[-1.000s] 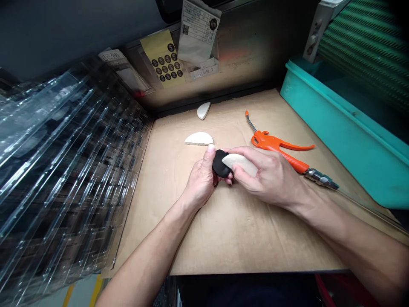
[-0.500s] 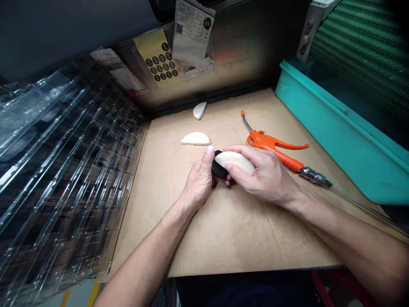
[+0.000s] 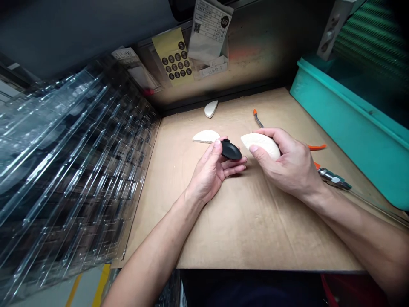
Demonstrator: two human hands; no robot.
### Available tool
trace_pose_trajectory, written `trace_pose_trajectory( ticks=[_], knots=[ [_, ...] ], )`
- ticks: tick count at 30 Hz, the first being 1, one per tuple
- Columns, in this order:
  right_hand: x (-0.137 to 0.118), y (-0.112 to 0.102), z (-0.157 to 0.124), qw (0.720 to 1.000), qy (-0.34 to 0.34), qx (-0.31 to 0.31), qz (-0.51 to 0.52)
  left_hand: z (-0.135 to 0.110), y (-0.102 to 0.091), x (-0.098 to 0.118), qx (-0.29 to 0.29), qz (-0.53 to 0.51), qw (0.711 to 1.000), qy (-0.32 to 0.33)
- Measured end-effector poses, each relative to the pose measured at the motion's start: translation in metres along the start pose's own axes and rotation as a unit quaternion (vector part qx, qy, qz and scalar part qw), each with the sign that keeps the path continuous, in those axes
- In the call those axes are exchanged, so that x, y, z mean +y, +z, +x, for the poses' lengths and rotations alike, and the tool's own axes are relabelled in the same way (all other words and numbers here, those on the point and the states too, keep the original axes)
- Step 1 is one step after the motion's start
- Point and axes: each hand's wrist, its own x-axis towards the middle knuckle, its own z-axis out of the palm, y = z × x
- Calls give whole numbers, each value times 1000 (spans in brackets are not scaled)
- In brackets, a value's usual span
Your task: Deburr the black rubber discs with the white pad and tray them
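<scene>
My left hand pinches a small black oval dished part between thumb and fingers, its hollow side showing. To its right, my right hand grips a thick off-white half-round pad, which is apart from the black part. Beyond my left hand a second off-white half-round pad lies on the cardboard sheet. A smaller off-white pad lies farther back. Behind my right hand is an orange air blow gun, mostly hidden by that hand.
Stacked clear plastic trays rise along the left side. A teal bin stands at the right, below a green ribbed surface. A yellow sticker sheet and a labelled bag are on the metal wall at the back.
The off-white pad in my right hand has come away from the black part. My left hand has turned the black part so its hollow side shows. The view has shifted slightly.
</scene>
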Motion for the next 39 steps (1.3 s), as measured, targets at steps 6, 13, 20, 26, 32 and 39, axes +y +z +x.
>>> trace_pose_trajectory(
  ticks=[6, 13, 20, 26, 32, 39],
  knots=[
    [-5, 0, -2, 999, -35, -39, 13, -1, 0, -1, -54, 4, 998, -29],
    [-9, 6, -7, 998, -58, -26, -12, -1, 1, -5, -98, 17, 993, -64],
    [-11, 3, -6, 991, -64, -76, 90, -1, 1, -6, -83, 9, 995, -61],
    [-7, -11, 3, 972, -62, -183, 134, 1, 0, -4, -49, -1, 998, -50],
    [7, -21, 11, 977, -49, -206, 25, 1, -2, -2, -68, -5, 996, -59],
    [3, -9, 5, 991, -74, -113, -22, 1, -3, -2, -82, 10, 994, -66]
  ],
)
